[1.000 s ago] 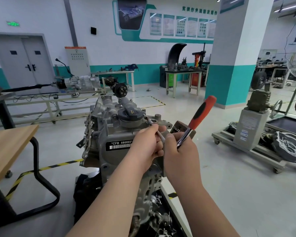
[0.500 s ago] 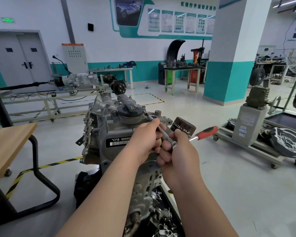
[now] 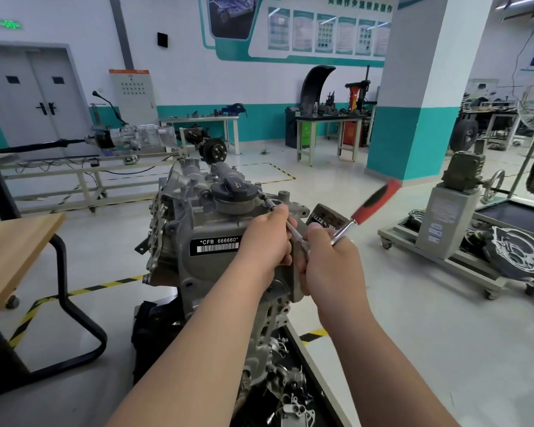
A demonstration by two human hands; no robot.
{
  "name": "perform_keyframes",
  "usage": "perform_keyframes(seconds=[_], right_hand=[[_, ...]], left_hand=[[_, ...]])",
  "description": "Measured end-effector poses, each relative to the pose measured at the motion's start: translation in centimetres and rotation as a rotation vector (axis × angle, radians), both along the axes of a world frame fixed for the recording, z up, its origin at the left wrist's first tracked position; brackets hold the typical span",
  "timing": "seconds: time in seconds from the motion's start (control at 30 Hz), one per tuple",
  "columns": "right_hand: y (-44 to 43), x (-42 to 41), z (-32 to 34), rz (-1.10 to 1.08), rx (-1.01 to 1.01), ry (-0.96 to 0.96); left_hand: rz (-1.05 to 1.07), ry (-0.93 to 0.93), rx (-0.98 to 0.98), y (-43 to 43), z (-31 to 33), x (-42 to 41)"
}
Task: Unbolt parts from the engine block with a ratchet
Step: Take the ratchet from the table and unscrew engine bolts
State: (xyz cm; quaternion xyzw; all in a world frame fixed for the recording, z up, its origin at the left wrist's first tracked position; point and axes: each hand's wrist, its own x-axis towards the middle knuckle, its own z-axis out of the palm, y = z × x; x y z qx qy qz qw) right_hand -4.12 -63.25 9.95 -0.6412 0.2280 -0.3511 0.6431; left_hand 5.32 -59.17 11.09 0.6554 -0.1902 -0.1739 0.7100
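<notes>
Gripping the ratchet (image 3: 372, 203) near its head, the right hand (image 3: 330, 266) has its fingers curled round the chrome shank, and the red and black handle, blurred, points up and away to that hand's right. The left hand (image 3: 265, 241) sits just beside it, fingers wrapped round a thin extension bar (image 3: 269, 204). This bar runs from the ratchet head between the two hands, past the left fingertips, to a fastener on top of the engine block (image 3: 179, 229). The bar's tip meets the block just right of a black oil filler cap (image 3: 233, 189), beyond the left hand. The block stands directly beyond and beneath both hands, and its black barcode label (image 3: 215, 245) lies just left of the left hand. Loose metal parts (image 3: 290, 392) lie in a dark tray under the forearms. A wooden surface (image 3: 10, 251) stands well to the left of the left hand, and a wheeled cart (image 3: 450, 263) sits well to the right of the right hand.
</notes>
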Motion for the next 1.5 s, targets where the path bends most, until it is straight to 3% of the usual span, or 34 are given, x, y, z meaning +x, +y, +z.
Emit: perform_keyframes(seconds=[0.23, 0.33, 0.4, 0.6, 0.8, 0.9, 1.27, 1.5], right_hand=[[-1.0, -1.0, 0.5, -0.158, -0.965, 0.354], [-0.9, -0.9, 0.5, -0.181, -1.041, 0.349], [-0.9, -0.7, 0.3, -0.145, -0.886, 0.276], [0.1, 0.2, 0.5, 0.089, -0.107, 0.000], [0.5, 0.0, 1.4, 0.437, 0.958, -0.338], [0.2, 0.1, 0.8, 0.484, 1.116, -0.373], [-0.1, -1.4, -0.8, 0.265, 0.245, -0.065], [-0.2, -2.1, -0.6, -0.012, -0.352, 0.136]], left_hand=[[0.005, 0.052, 0.003, 0.3, 0.5, -0.7], [0.006, 0.078, 0.007, 0.4, 0.7, -1.0], [-0.010, 0.097, -0.004, 0.5, 0.8, -1.0], [-0.061, 0.179, -0.070, 0.8, 1.1, -0.9], [-0.098, 0.169, -0.038, 1.2, 0.8, -0.8], [-0.078, 0.155, -0.040, 1.0, 0.5, -0.6], [-0.056, 0.081, -0.075, 0.6, 0.0, -0.8], [-0.002, 0.102, -0.055, 0.4, -0.1, -0.8]])
